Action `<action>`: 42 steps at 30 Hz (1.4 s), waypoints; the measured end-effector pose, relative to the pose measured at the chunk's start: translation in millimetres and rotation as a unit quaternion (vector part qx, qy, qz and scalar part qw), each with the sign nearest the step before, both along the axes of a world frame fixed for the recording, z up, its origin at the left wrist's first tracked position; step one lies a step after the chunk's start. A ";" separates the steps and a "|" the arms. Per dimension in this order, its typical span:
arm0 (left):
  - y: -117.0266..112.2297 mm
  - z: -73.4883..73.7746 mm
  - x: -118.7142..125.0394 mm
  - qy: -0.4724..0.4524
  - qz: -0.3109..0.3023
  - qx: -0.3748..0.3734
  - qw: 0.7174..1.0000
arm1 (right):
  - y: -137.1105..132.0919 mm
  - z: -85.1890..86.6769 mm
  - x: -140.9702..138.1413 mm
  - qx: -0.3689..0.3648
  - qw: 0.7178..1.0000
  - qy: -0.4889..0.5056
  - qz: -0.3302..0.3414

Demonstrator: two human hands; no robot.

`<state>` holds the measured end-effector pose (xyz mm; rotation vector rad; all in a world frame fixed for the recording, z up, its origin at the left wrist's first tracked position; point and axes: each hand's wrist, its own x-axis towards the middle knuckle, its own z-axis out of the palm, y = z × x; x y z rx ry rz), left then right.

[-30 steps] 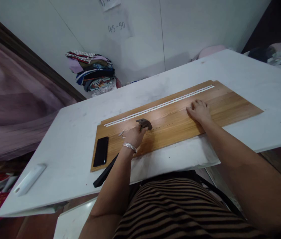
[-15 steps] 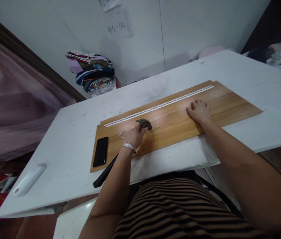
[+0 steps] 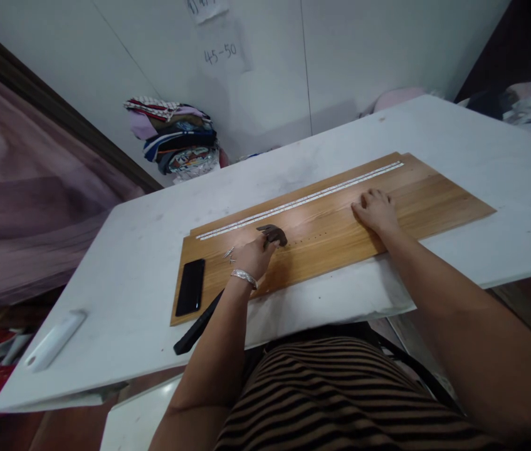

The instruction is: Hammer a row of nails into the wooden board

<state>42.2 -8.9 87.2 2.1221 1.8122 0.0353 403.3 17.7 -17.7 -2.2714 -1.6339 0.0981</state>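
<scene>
A long wooden board (image 3: 434, 194) lies across the white table (image 3: 128, 269). My left hand (image 3: 254, 255), with a silver bracelet at the wrist, is closed on a hammer just below its dark head (image 3: 273, 233), which rests on the board; the black handle (image 3: 197, 329) runs back under my forearm. My right hand (image 3: 378, 210) lies on the board with the fingers bent, pressing down. A thin white strip (image 3: 303, 200) runs along the board's far edge. A row of small dots crosses the board between my hands. A few nails (image 3: 230, 254) lie left of my left hand.
A black phone (image 3: 190, 286) rests on the board's left end. A white flat object (image 3: 55, 339) sits near the table's left front corner. Folded clothes (image 3: 175, 134) are stacked by the wall behind. A purple curtain hangs at left.
</scene>
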 end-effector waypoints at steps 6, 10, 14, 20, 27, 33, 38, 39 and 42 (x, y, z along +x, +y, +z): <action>-0.5 1.2 0.1 0.008 -0.001 0.001 1.000 | -0.1 0.8 -0.2 -0.006 1.000 -0.001 0.001; 0.1 3.0 -0.3 -0.006 0.005 0.005 1.000 | -1.2 2.4 -1.4 -0.010 1.000 -0.001 -0.003; 0.7 1.2 -0.2 -0.009 0.001 0.001 1.000 | -1.6 2.5 -2.1 -0.006 1.000 0.000 -0.006; 0.0 -0.7 0.4 -0.002 -0.002 -0.002 1.000 | 0.3 -0.8 -0.5 -0.002 1.000 -0.004 -0.004; 2.0 -0.2 -2.6 -0.018 0.000 0.011 1.000 | 0.4 -2.1 -0.6 -0.001 1.000 -0.007 -0.003; 1.0 0.0 0.9 0.007 0.001 -0.005 1.000 | 0.3 -1.3 -0.7 -0.002 1.000 -0.001 -0.004; 0.0 1.3 2.3 0.012 -0.001 -0.004 1.000 | 1.2 -3.6 1.0 0.006 1.000 0.003 -0.003; 0.2 1.6 1.7 0.007 -0.001 -0.003 1.000 | 1.3 -4.2 1.2 0.010 1.000 0.005 -0.003; 1.4 1.4 -0.7 -0.016 0.001 0.004 1.000 | 1.3 -4.8 1.1 0.014 1.000 0.007 -0.003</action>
